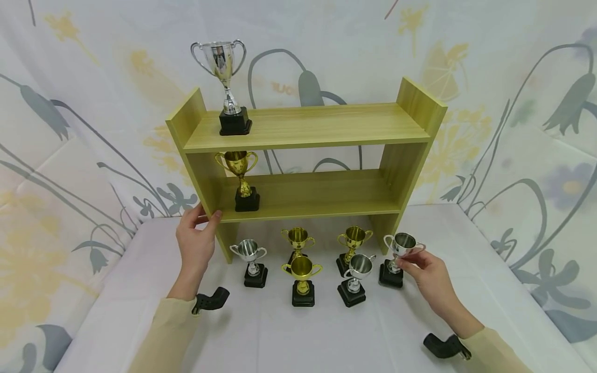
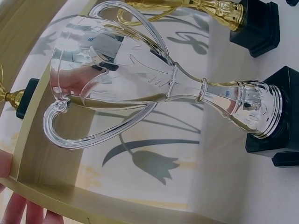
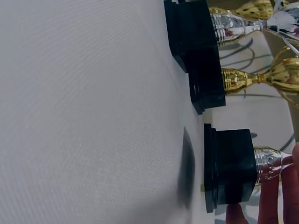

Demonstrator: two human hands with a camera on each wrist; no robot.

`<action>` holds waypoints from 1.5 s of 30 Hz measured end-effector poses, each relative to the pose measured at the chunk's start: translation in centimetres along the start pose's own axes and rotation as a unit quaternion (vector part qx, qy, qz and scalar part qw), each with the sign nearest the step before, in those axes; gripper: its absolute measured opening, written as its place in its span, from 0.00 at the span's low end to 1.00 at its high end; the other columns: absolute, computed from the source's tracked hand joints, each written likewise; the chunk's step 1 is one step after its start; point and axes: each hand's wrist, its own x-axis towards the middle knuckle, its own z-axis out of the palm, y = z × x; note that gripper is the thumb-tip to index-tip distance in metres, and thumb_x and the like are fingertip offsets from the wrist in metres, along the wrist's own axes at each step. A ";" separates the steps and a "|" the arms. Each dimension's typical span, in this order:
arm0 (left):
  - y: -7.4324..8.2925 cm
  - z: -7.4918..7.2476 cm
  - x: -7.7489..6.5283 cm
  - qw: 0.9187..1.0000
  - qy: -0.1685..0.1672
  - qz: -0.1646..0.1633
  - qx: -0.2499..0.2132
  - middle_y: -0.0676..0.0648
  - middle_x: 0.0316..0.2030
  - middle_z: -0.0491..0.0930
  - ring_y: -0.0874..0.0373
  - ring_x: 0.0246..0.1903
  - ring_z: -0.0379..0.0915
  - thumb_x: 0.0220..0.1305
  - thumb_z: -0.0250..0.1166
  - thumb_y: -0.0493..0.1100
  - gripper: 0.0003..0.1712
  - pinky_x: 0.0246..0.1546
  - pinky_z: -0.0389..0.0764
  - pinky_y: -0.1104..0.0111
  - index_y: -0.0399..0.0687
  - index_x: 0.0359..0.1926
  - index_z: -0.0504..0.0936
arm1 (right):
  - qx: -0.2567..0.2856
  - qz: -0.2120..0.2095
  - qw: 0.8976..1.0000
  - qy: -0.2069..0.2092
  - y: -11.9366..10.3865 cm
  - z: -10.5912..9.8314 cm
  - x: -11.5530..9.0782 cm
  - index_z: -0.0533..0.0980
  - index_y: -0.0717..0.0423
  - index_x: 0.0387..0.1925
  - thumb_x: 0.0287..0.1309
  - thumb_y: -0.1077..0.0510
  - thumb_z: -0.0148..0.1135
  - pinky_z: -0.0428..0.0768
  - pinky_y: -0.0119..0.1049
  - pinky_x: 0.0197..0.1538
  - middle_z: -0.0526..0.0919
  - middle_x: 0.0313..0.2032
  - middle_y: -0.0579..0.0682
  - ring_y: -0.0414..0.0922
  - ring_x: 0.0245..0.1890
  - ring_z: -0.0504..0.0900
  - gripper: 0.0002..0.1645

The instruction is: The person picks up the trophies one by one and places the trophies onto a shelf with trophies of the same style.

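At the left of the head view my left hand [image 1: 197, 243] grips the side panel of a wooden shelf [image 1: 298, 210], thumb in front and fingers behind. My right hand [image 1: 431, 280] pinches a small silver trophy cup [image 1: 391, 274] by its stem and side, right of the other cups. That cup's black base [image 3: 231, 170] shows upright in the right wrist view; whether it touches the table I cannot tell. Nearest the left hand on the table stands another silver trophy [image 1: 255, 277], large in the left wrist view [image 2: 121, 70].
A tall silver trophy [image 1: 235, 122] stands on the top shelf's left end, a gold trophy [image 1: 246, 199] below it on the middle shelf. Between the hands, on the white table [image 1: 261, 336], stand gold trophies [image 1: 303, 295] and one silver trophy [image 1: 352, 292]. Patterned cloth [image 1: 503, 155] hangs behind.
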 end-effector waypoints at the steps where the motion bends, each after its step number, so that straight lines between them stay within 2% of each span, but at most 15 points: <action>1: 0.0 0.0 0.0 1.000 0.000 0.001 -0.002 0.41 0.42 0.78 0.59 0.38 0.74 0.63 0.68 0.36 0.23 0.32 0.73 0.78 0.41 0.59 0.82 | 0.000 -0.002 1.000 0.002 -0.1 0.0 0.0 0.76 0.73 0.41 0.61 0.68 0.65 0.80 0.25 0.42 0.85 0.35 0.41 0.29 0.38 0.81 0.11; 18: -0.1 0.4 0.1 1.000 -0.002 0.006 0.000 0.41 0.43 0.78 0.57 0.40 0.73 0.64 0.68 0.38 0.23 0.34 0.73 0.78 0.42 0.60 0.81 | -0.002 -0.022 0.999 0.023 -0.8 -0.9 0.1 0.78 0.73 0.43 0.60 0.67 0.67 0.79 0.23 0.42 0.85 0.35 0.37 0.28 0.39 0.80 0.13; 33: -0.1 0.5 0.0 1.000 0.002 0.008 -0.003 0.41 0.42 0.77 0.56 0.40 0.73 0.64 0.68 0.37 0.23 0.34 0.73 0.77 0.41 0.60 0.81 | -0.017 -0.037 0.999 0.018 -1.1 -1.8 0.1 0.77 0.72 0.42 0.62 0.65 0.65 0.79 0.22 0.43 0.84 0.36 0.34 0.28 0.40 0.81 0.12; 40: -0.2 0.5 0.0 1.000 -0.003 0.004 0.001 0.41 0.42 0.77 0.55 0.41 0.74 0.65 0.67 0.39 0.23 0.35 0.73 0.77 0.42 0.61 0.80 | -0.001 -0.050 0.998 0.028 -2.0 -2.1 0.0 0.77 0.71 0.41 0.62 0.66 0.66 0.79 0.22 0.42 0.84 0.35 0.34 0.29 0.39 0.81 0.11; 45: -0.2 0.2 -0.1 1.000 0.008 0.005 0.001 0.42 0.42 0.77 0.56 0.40 0.73 0.64 0.67 0.37 0.23 0.33 0.73 0.78 0.41 0.60 0.81 | 0.006 -0.053 0.998 0.023 -2.5 -2.1 0.0 0.77 0.71 0.41 0.62 0.66 0.66 0.79 0.22 0.42 0.84 0.36 0.35 0.30 0.39 0.82 0.10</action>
